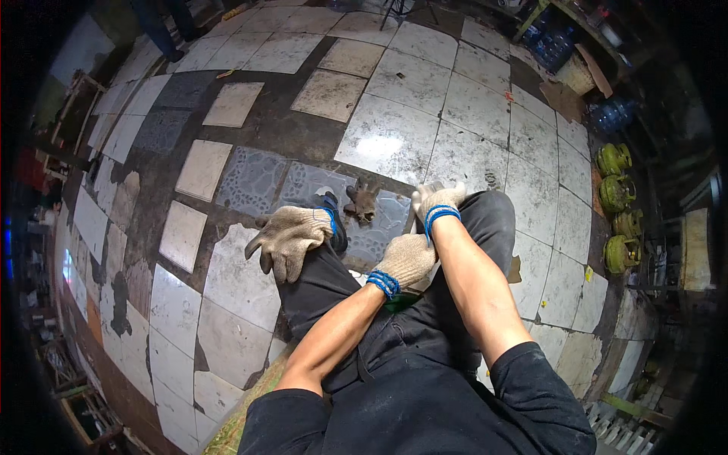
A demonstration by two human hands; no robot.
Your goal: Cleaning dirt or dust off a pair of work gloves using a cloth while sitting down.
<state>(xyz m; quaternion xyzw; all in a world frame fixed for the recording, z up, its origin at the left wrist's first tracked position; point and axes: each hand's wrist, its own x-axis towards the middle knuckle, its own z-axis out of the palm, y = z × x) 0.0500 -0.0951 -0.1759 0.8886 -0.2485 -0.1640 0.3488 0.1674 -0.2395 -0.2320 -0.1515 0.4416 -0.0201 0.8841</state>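
Note:
Both my hands wear pale knit work gloves with blue cuffs. My left hand [404,259] is curled close beside my right wrist, touching or nearly touching the hanging blue edge of that cuff; whether its fingers hold it is hidden. Over my right knee, my right hand [438,199] has bent fingers, and its palm is out of sight. A loose, soiled knit glove [293,239] with a blue cuff lies draped over my left knee. Beyond it, a dark brown dirty glove [363,200] rests on grey patterned tiles. Something green [401,301] shows partly between my thighs.
Worn white floor tiles [472,114] and loose cream tiles [203,169] surround me. Green gas cylinders [617,193] line the right side, with blue-tinted water bottles [611,114] behind them. At the upper left a person's legs [162,25] stand. A black tripod stand [395,11] is at the top.

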